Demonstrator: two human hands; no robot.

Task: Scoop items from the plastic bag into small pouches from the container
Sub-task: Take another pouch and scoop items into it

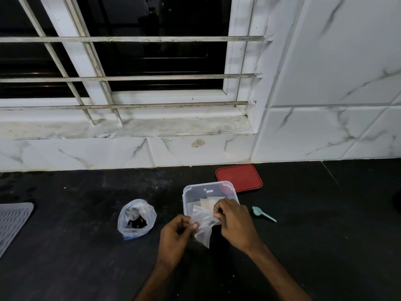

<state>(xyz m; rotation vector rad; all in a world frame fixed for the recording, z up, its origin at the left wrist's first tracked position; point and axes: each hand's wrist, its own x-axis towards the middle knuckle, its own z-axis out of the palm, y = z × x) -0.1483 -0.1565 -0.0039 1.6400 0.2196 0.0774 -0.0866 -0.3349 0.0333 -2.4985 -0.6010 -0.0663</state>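
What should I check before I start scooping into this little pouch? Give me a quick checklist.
1. Small pouch pinched by left hand and right hand: ok.
2. Pouch mouth pulled open: cannot tell.
3. Plastic bag open at the top, dark items showing inside: ok.
4. Teal scoop in hand: not ok, it lies to the right of the container, and both hands are busy.
5. Red lid off the container and out of the way behind it: ok.
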